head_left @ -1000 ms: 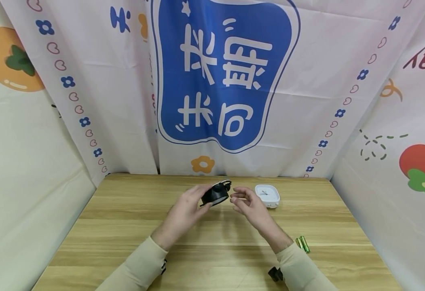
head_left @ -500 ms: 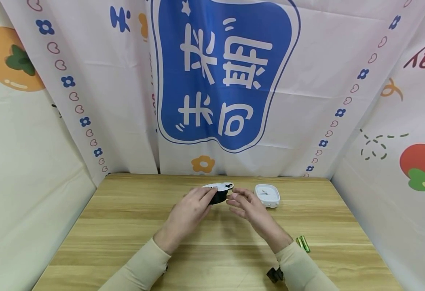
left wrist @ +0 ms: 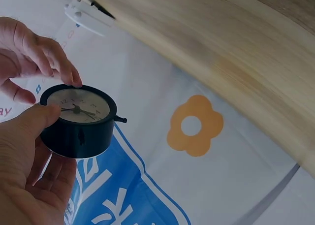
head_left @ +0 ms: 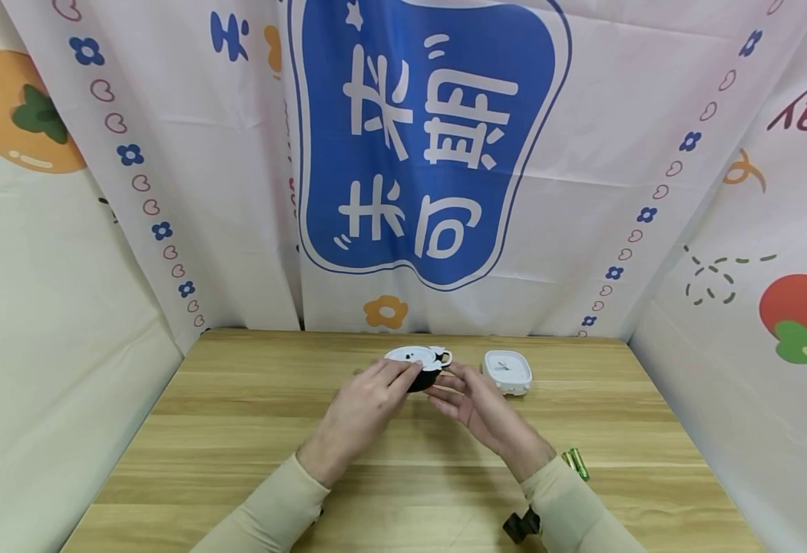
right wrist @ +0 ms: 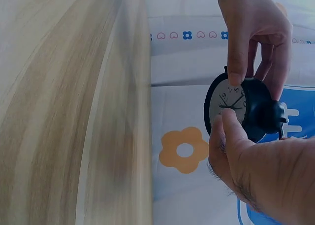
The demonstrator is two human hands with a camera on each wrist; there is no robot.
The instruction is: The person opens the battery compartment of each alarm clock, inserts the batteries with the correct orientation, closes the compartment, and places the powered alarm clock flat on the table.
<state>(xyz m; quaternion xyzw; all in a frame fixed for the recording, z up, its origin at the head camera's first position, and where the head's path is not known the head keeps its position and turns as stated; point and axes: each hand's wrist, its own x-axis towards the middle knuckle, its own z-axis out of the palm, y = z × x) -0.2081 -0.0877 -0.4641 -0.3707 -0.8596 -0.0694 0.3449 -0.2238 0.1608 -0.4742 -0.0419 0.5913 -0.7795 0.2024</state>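
A round black twin-bell alarm clock [head_left: 425,379] is held above the table, its white back turned up in the head view. My left hand [head_left: 362,415] grips it, thumb on the dial side and fingers against the back. The dial with its hands shows in the left wrist view, where the clock [left wrist: 78,139] has a small post sticking out of its side. My right hand [head_left: 479,407] is at the clock's right side, fingers extended and loosely bent. In the left wrist view, the right hand's [left wrist: 37,55] fingertips meet the rim, while its thumb stays apart.
A white square clock [head_left: 507,372] sits on the table just beyond my right hand. Two green batteries [head_left: 574,464] lie near my right forearm. The wooden table [head_left: 237,430] ends at a printed cloth backdrop [head_left: 341,307].
My left hand has tilted the alarm clock, bringing its white back into view and shifting it slightly right. My right hand's fingers have moved in beside and beneath the clock.
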